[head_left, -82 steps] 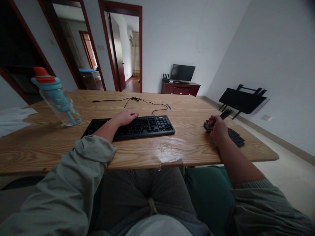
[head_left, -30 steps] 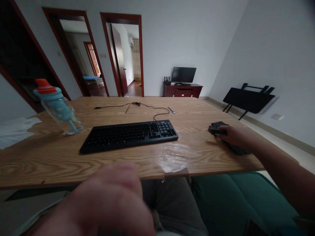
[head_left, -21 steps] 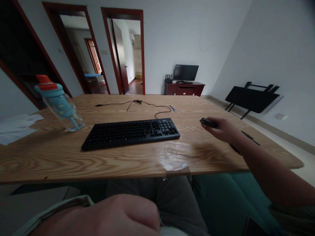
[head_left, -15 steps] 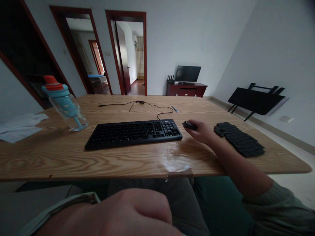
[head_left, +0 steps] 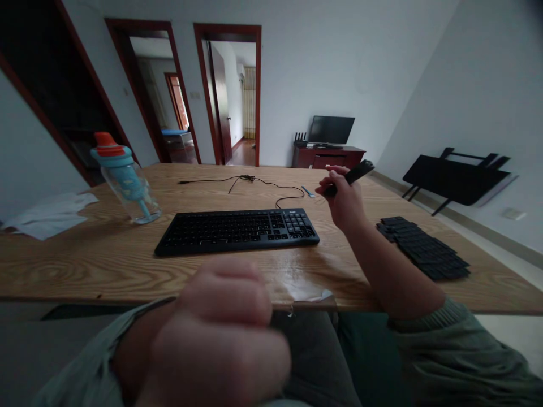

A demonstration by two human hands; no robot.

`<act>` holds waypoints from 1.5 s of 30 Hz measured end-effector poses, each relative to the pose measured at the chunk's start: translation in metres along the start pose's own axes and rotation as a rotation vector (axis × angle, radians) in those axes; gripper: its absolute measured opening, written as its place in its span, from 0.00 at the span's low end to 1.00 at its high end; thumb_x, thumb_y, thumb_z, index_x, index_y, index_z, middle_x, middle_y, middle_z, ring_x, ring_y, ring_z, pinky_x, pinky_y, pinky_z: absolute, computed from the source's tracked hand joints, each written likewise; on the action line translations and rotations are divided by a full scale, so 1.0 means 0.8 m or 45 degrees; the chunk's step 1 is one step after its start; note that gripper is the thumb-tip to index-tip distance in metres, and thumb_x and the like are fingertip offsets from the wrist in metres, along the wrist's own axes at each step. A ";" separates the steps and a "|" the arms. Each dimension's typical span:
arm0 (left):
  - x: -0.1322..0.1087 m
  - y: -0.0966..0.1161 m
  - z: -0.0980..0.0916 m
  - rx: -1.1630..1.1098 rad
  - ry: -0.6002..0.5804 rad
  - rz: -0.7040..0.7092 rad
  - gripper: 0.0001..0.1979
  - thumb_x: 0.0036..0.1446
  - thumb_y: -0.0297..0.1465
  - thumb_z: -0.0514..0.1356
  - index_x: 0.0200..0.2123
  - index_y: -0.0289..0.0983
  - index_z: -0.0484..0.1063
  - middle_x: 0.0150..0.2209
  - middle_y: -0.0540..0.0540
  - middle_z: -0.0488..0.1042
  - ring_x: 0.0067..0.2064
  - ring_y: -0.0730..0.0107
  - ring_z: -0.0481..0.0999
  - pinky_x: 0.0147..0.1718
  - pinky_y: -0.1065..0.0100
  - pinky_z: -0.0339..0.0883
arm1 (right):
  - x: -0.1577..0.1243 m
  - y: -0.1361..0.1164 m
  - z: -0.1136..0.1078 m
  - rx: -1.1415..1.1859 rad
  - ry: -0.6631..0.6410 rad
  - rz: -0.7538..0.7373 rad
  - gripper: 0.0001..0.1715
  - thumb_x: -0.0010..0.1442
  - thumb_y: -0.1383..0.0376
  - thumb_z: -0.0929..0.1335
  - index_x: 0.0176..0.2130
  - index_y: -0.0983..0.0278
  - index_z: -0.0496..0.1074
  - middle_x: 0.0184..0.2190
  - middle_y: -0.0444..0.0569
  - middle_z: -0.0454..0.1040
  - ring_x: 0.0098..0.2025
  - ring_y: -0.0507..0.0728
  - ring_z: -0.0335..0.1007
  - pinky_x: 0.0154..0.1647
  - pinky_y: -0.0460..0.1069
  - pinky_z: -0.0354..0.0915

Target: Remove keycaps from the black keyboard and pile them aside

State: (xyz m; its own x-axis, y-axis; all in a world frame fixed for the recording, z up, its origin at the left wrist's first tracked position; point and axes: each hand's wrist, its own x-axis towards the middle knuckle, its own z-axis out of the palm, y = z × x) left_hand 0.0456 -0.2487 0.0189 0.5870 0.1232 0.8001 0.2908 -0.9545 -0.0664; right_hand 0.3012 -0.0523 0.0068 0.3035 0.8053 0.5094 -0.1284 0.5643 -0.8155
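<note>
My right hand (head_left: 344, 202) is raised above the table, just right of a black keyboard (head_left: 237, 230). It is closed on a slim black bar-shaped piece (head_left: 354, 172) that sticks up and to the right from my fingers. My left hand (head_left: 220, 333) is a blurred fist very close to the camera, below the table's front edge; nothing shows in it. A pile of flat black pieces (head_left: 424, 249) lies on the wooden table (head_left: 85, 265) to the right of my right arm.
A clear bottle with a blue and orange top (head_left: 126, 180) stands at the left, with white papers (head_left: 46, 210) beyond it. The keyboard's cable (head_left: 254, 183) and a small blue item (head_left: 309, 192) lie behind the keyboard. A folded black table (head_left: 456, 178) leans on the right wall.
My right hand has lifted off the table beside the keyboard and now holds the black piece up in the air. My left fist has risen closer to the camera.
</note>
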 end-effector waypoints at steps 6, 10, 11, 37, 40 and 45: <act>0.011 -0.202 0.050 0.255 -0.028 -0.292 0.12 0.61 0.34 0.55 0.47 0.40 0.70 0.28 0.51 0.75 0.28 0.68 0.74 0.31 0.65 0.69 | -0.026 0.041 0.027 0.202 0.087 0.384 0.15 0.49 0.59 0.73 0.38 0.59 0.71 0.22 0.37 0.63 0.22 0.49 0.60 0.24 0.45 0.62; -0.023 -0.297 0.074 0.251 -0.232 -0.933 0.16 0.65 0.38 0.52 0.49 0.37 0.74 0.38 0.43 0.79 0.34 0.63 0.76 0.34 0.64 0.67 | -0.042 0.063 0.032 0.100 0.014 0.427 0.19 0.49 0.53 0.75 0.35 0.59 0.69 0.21 0.37 0.61 0.22 0.50 0.58 0.22 0.47 0.60; -0.032 -0.309 0.076 0.236 -0.355 -1.001 0.17 0.65 0.39 0.52 0.47 0.37 0.75 0.39 0.42 0.80 0.36 0.62 0.77 0.35 0.64 0.67 | -0.043 0.065 0.032 0.079 -0.002 0.423 0.19 0.49 0.52 0.74 0.35 0.58 0.69 0.21 0.37 0.61 0.21 0.51 0.57 0.22 0.48 0.60; -0.064 -0.333 0.068 0.144 -0.725 -1.094 0.22 0.65 0.46 0.49 0.36 0.37 0.75 0.40 0.41 0.79 0.40 0.57 0.75 0.40 0.63 0.64 | -0.056 0.073 0.027 -0.010 -0.137 0.127 0.11 0.54 0.54 0.65 0.29 0.58 0.62 0.21 0.41 0.58 0.24 0.54 0.60 0.31 0.52 0.64; -0.063 -0.331 0.068 0.139 -0.717 -1.088 0.22 0.66 0.45 0.49 0.35 0.37 0.75 0.39 0.41 0.79 0.40 0.57 0.75 0.40 0.62 0.64 | -0.058 0.072 0.028 0.030 -0.158 0.120 0.08 0.52 0.56 0.64 0.28 0.58 0.62 0.21 0.41 0.58 0.25 0.54 0.61 0.33 0.52 0.65; -0.064 -0.332 0.069 0.124 -0.708 -1.068 0.21 0.65 0.45 0.49 0.32 0.38 0.74 0.36 0.42 0.79 0.38 0.58 0.74 0.38 0.62 0.63 | -0.053 0.075 0.034 0.050 -0.163 0.156 0.08 0.50 0.56 0.62 0.29 0.57 0.63 0.22 0.42 0.58 0.26 0.55 0.62 0.35 0.53 0.67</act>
State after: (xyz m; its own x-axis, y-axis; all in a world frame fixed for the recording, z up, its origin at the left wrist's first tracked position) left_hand -0.0196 0.0138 -0.0373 0.4263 0.8772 0.2208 0.8172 -0.4781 0.3219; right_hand 0.2548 -0.0474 -0.0561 0.1609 0.8836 0.4397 -0.1948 0.4652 -0.8635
